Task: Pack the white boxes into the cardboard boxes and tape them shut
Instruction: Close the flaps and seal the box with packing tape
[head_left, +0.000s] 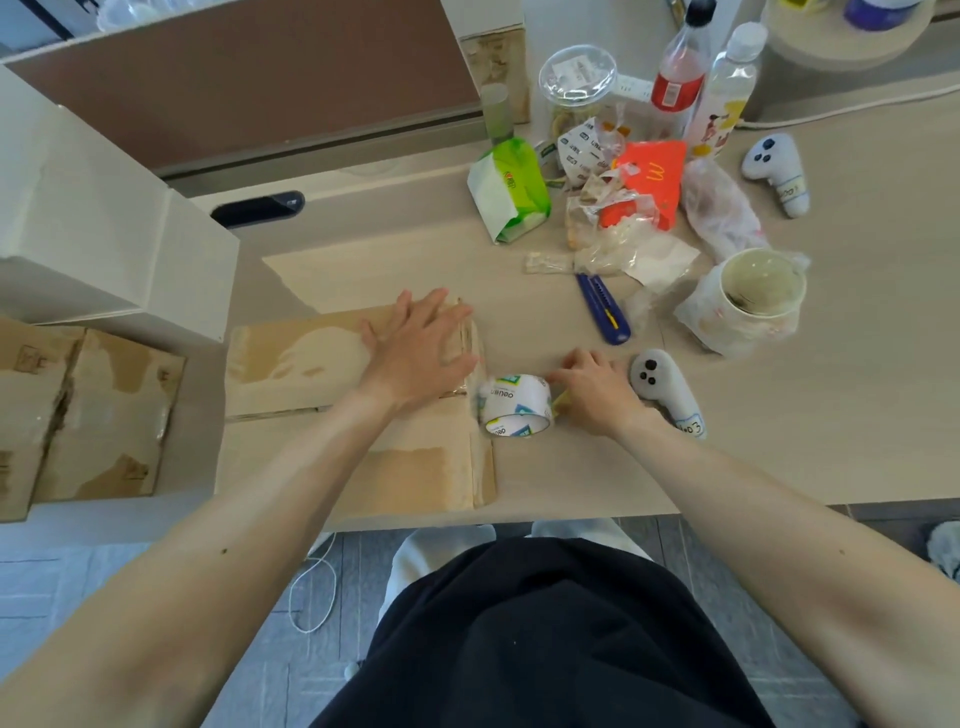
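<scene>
The flat brown cardboard box (332, 364) lies at the near edge of the pale wooden desk (779, 441), right in front of the person, its top flaps folded shut and patched with glossy tape. The left hand (421, 343) lies palm down on the top near the box's right end, fingers straight and spread, gripping nothing. At that end stands the white printed roll of clear packing tape (515, 406); blur hides whether it touches the box. The right hand (597, 392) is at the roll's right side, fingers curled in, pinching a yellowish bit at its rim.

Just right of that hand lies a white handheld controller (667, 389), and beyond it a blue utility knife (605, 312) and a white cup wrapped in a clear plastic bag (753, 301). Farther back sit a green tissue pack (511, 192), a red fries carton (649, 182) and a second white controller (776, 174). To the left stand large white boxes (104, 208), with two more taped cardboard boxes (98, 415) below them
</scene>
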